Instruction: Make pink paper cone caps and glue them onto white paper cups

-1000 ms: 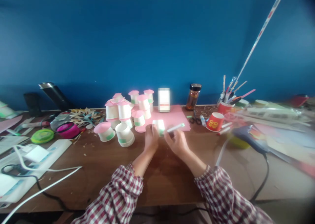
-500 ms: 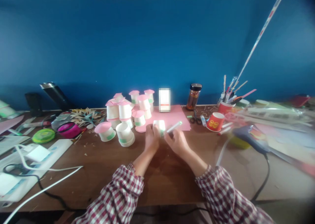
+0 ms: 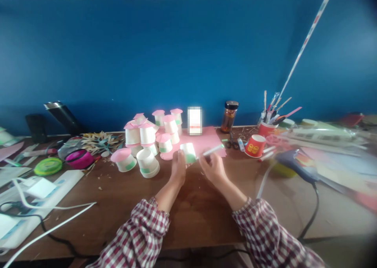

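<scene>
My left hand [image 3: 178, 170] is closed on a small white paper cup [image 3: 187, 152] with a green patch on its side. In my right hand [image 3: 214, 168] is a white marker [image 3: 212, 150], its green end pointing up and right; the other end is near the cup, and I cannot tell whether they touch. Pink paper [image 3: 206, 138] lies just beyond both hands. To the left, a pair of stacked white cups [image 3: 148, 163] stands beside a cup with a pink paper top [image 3: 123, 159]. Several more pink-topped cups [image 3: 147, 134] are stacked behind.
A red paper cup [image 3: 255, 146], scissors [image 3: 234, 143] and a dark-lidded jar [image 3: 230, 117] stand to the right. Farther right lies a glue gun [image 3: 297, 164] with its cord. A power strip [image 3: 44, 205] with cables, a green tape roll [image 3: 48, 166] and wood sticks [image 3: 100, 142] are left.
The cup in my left hand has tilted and shows more of its green patch. My right hand with the marker has shifted slightly right of it. The whole view has moved slightly.
</scene>
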`<state>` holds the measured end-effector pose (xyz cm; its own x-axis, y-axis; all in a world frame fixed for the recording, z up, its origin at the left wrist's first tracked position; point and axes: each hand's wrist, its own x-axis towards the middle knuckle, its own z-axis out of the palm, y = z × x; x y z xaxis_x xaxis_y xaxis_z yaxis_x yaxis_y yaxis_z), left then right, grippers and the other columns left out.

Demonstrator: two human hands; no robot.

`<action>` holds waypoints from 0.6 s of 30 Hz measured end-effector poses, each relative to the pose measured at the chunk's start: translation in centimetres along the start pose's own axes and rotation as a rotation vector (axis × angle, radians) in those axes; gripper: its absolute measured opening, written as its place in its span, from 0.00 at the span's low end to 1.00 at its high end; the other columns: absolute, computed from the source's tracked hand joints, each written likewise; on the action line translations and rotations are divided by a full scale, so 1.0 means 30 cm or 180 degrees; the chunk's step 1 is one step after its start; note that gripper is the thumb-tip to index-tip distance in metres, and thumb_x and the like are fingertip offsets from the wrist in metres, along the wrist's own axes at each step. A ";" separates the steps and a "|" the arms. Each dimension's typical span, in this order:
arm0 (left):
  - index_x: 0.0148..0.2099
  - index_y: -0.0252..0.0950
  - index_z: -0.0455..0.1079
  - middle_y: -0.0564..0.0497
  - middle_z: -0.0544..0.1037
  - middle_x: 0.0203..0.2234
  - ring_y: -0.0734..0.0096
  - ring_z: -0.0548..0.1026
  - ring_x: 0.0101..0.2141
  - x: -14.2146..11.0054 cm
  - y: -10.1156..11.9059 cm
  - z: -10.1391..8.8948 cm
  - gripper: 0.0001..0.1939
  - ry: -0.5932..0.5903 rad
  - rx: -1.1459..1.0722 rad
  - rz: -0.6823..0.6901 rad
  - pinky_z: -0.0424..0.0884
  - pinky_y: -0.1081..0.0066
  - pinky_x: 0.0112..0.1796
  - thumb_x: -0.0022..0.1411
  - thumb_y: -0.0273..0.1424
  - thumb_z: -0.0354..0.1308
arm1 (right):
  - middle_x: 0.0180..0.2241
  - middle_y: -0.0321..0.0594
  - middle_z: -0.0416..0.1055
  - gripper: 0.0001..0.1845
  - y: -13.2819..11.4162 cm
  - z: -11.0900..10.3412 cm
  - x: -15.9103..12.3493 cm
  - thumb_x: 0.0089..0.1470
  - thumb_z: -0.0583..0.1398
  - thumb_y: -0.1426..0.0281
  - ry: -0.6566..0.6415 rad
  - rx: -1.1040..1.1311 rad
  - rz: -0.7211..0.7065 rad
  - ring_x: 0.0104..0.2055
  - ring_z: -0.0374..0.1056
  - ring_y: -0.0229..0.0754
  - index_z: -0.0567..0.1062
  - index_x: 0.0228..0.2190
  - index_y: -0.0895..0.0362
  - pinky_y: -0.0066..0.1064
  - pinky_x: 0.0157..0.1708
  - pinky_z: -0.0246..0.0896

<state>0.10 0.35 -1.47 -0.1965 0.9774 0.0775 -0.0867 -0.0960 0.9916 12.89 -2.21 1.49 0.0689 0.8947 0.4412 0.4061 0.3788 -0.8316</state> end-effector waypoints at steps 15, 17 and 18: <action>0.49 0.35 0.61 0.39 0.72 0.45 0.58 0.74 0.43 -0.008 0.023 0.014 0.26 -0.0566 -0.1093 -0.0316 0.75 0.60 0.37 0.59 0.50 0.46 | 0.20 0.35 0.68 0.09 -0.018 -0.007 -0.007 0.53 0.54 0.67 -0.0275 0.0016 -0.0234 0.19 0.63 0.33 0.69 0.27 0.58 0.22 0.19 0.56; 0.48 0.35 0.62 0.40 0.73 0.43 0.58 0.74 0.43 -0.009 0.021 0.014 0.25 -0.0632 -0.1114 -0.0334 0.75 0.59 0.37 0.59 0.50 0.46 | 0.20 0.35 0.68 0.09 -0.018 -0.007 -0.007 0.53 0.54 0.66 -0.0156 -0.0057 -0.0216 0.19 0.63 0.34 0.70 0.28 0.58 0.22 0.19 0.56; 0.46 0.35 0.63 0.40 0.74 0.41 0.58 0.74 0.42 -0.010 0.021 0.014 0.24 -0.0663 -0.1094 -0.0320 0.75 0.59 0.37 0.59 0.49 0.46 | 0.19 0.35 0.68 0.09 -0.017 -0.007 -0.006 0.53 0.54 0.66 -0.0088 -0.0094 -0.0188 0.19 0.63 0.34 0.70 0.28 0.58 0.22 0.18 0.56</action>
<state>0.51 0.08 -0.84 0.0284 0.9989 0.0364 -0.4233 -0.0210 0.9058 12.86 -2.63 1.90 0.0188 0.8774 0.4795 0.4356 0.4245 -0.7938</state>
